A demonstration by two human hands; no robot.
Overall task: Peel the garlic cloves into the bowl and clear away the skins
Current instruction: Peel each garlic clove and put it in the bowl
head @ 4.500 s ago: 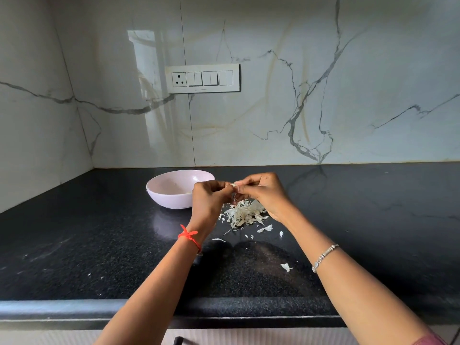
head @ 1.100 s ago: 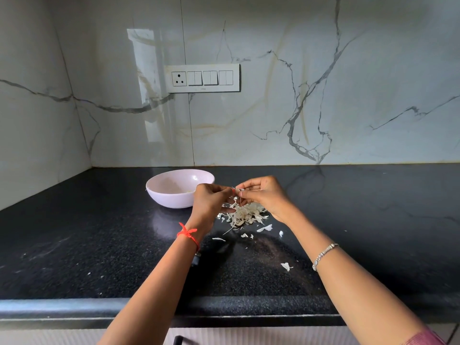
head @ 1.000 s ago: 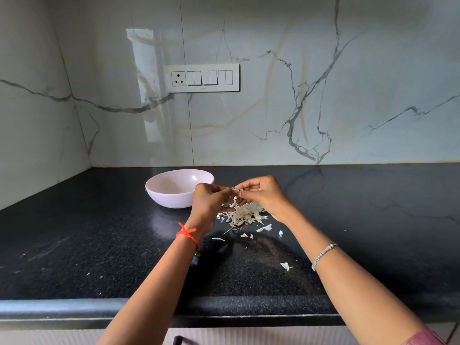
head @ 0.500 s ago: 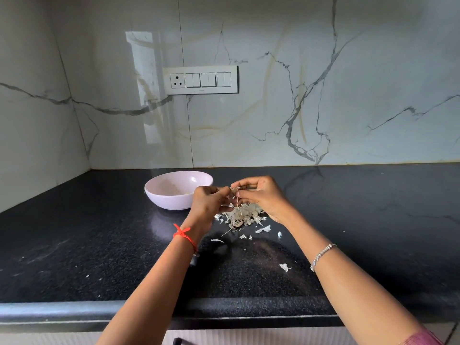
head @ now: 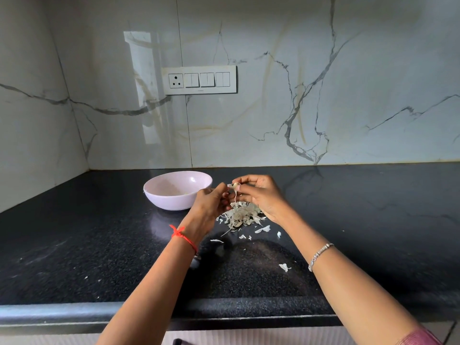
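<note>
My right hand [head: 261, 195] pinches a small pale garlic clove [head: 235, 186] between thumb and fingertips, a thin strip of skin hanging down from it. My left hand [head: 210, 202], fingers curled, pinches that hanging skin just left of the clove. Both hands hover above a heap of white garlic skins [head: 240, 216] on the black counter. A pale pink bowl [head: 171, 202] stands just left of my left hand; what lies in it is hard to make out.
Loose skin flakes [head: 284, 267] lie scattered on the black counter [head: 74, 245] nearer its front edge. A marble wall with a switch panel [head: 199, 80] rises behind, and another wall closes the left side.
My hands have drawn slightly apart, and a strip of skin now hangs from the clove. The camera has tilted a little; the bowl and heap stay in place.
</note>
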